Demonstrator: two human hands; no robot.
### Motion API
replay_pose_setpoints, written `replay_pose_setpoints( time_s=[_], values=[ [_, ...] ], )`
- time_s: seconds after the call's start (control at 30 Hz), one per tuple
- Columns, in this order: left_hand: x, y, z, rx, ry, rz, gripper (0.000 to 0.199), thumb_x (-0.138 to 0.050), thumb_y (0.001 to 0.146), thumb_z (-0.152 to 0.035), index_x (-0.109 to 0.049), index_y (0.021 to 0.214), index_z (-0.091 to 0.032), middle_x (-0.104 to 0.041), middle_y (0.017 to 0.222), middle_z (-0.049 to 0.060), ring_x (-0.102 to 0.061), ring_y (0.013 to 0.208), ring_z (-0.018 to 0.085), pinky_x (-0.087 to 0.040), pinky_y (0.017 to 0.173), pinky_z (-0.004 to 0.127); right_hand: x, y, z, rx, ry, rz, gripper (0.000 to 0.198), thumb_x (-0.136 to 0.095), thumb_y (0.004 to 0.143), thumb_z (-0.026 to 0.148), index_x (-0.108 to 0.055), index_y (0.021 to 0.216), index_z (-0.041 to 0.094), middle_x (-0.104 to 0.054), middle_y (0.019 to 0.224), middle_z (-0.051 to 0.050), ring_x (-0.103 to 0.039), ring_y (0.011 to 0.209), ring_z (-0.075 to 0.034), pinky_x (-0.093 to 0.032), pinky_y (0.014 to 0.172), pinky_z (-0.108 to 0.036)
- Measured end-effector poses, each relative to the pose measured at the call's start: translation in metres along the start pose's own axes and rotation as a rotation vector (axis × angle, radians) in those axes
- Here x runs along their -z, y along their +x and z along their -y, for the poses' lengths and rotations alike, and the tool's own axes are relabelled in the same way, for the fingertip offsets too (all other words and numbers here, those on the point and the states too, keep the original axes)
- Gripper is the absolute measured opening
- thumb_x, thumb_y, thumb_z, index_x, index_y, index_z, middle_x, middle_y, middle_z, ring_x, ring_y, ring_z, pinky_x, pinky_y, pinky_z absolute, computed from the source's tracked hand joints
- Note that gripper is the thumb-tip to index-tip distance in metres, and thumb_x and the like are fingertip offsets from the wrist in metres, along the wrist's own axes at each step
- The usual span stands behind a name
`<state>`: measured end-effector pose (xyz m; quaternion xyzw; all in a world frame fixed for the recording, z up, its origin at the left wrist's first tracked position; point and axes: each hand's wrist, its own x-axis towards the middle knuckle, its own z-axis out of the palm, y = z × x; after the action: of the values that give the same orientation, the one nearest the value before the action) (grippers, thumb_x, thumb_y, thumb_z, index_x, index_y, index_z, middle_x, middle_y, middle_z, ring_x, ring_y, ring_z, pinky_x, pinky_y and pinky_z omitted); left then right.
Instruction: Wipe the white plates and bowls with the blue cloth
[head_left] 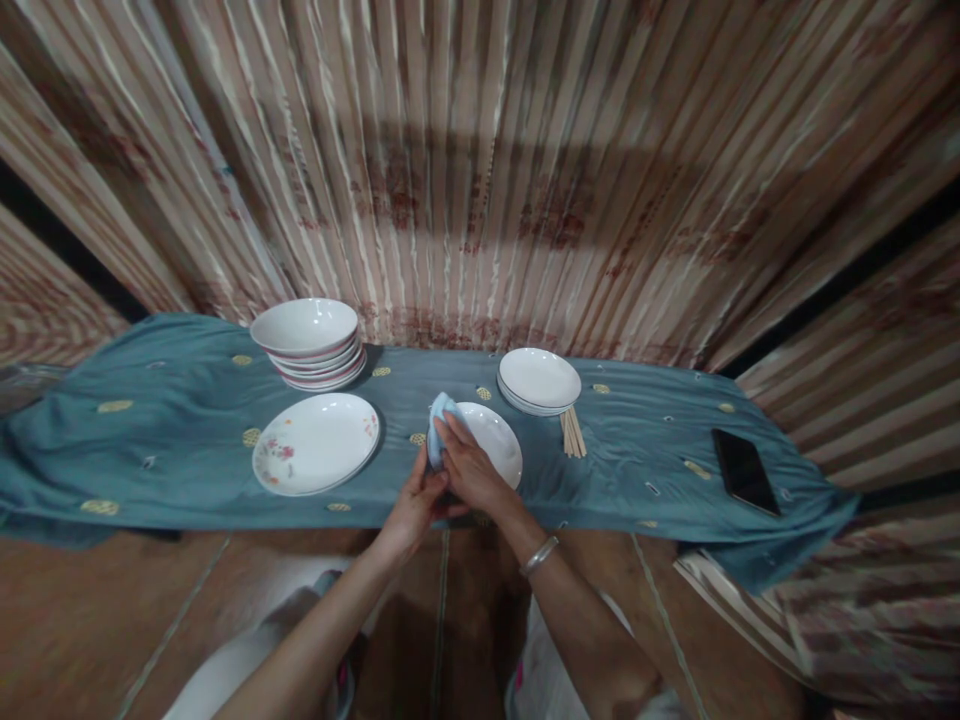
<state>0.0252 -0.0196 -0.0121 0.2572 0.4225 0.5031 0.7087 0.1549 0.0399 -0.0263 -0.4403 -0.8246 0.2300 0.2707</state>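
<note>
Both my hands meet at the front middle of the cloth-covered table, around a folded light blue cloth (441, 430). My right hand (474, 466) lies over the cloth, its fingers pressed on it, with a silver bangle on the wrist. From below, my left hand (417, 502) grips the lower part of the same cloth; some of its fingers are hidden. A white plate (499, 440) rests on the table just behind and right of my right hand, partly covered by it. Left of my hands lies a large oval white plate (319, 445) with a floral pattern.
A stack of white bowls (315, 340) with reddish rims stands back left. Several small white plates (538, 380) are stacked back right, with wooden chopsticks (573, 435) beside them. A black phone (744, 470) lies far right on the green tablecloth (637, 440). A striped curtain (465, 200) hangs behind.
</note>
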Motion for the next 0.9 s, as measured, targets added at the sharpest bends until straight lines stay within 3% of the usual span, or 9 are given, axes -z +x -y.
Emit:
replay_pose_setpoints(
  time_s=[0.13, 0.4, 0.57, 0.73, 0.9],
  values=[
    [-0.001, -0.002, 0.001, -0.022, 0.022, 0.031, 0.095, -0.073, 0.077, -0.019, -0.021, 0.155, -0.035, -0.058, 0.138, 0.01, -0.066, 0.107, 0.026, -0.062, 0.079, 0.042, 0.009, 0.003, -0.012, 0.008, -0.102, -0.082, 0.061, -0.033, 0.093, 0.011, -0.029, 0.153, 0.011, -0.025, 0.161, -0.013, -0.019, 0.15, -0.024, -0.022, 0.123, -0.049],
    [-0.003, -0.002, -0.001, -0.009, 0.034, 0.029, 0.097, -0.076, 0.075, -0.023, -0.022, 0.155, -0.034, -0.06, 0.133, 0.011, -0.063, 0.11, 0.029, -0.062, 0.079, 0.044, 0.028, -0.013, -0.037, -0.242, -0.385, -0.088, 0.059, -0.048, 0.084, 0.007, -0.045, 0.142, 0.003, -0.036, 0.155, -0.021, -0.029, 0.146, -0.031, -0.031, 0.118, -0.05],
    [-0.002, -0.001, -0.002, -0.011, 0.033, 0.018, 0.097, -0.076, 0.075, -0.019, -0.023, 0.154, -0.035, -0.06, 0.131, 0.01, -0.062, 0.11, 0.028, -0.062, 0.079, 0.043, 0.039, -0.041, -0.044, -0.224, -0.434, -0.111, 0.05, -0.047, 0.084, 0.005, -0.054, 0.133, 0.005, -0.047, 0.146, -0.022, -0.04, 0.139, -0.029, -0.036, 0.115, -0.048],
    [-0.003, 0.0, -0.004, -0.007, 0.023, 0.006, 0.096, -0.076, 0.073, -0.018, -0.026, 0.154, -0.034, -0.059, 0.133, 0.01, -0.063, 0.105, 0.027, -0.063, 0.076, 0.043, 0.05, -0.069, -0.035, -0.15, -0.448, -0.049, 0.044, -0.043, 0.084, 0.002, -0.064, 0.121, 0.011, -0.064, 0.127, -0.017, -0.049, 0.133, -0.024, -0.038, 0.115, -0.042],
    [-0.003, 0.001, -0.004, -0.01, 0.007, -0.005, 0.097, -0.077, 0.072, -0.017, -0.027, 0.154, -0.032, -0.064, 0.126, 0.009, -0.064, 0.104, 0.026, -0.062, 0.08, 0.043, 0.054, -0.076, -0.025, -0.215, -0.486, -0.029, 0.039, -0.042, 0.085, 0.003, -0.067, 0.114, 0.011, -0.063, 0.129, -0.017, -0.055, 0.124, -0.025, -0.042, 0.11, -0.041]
  ],
)
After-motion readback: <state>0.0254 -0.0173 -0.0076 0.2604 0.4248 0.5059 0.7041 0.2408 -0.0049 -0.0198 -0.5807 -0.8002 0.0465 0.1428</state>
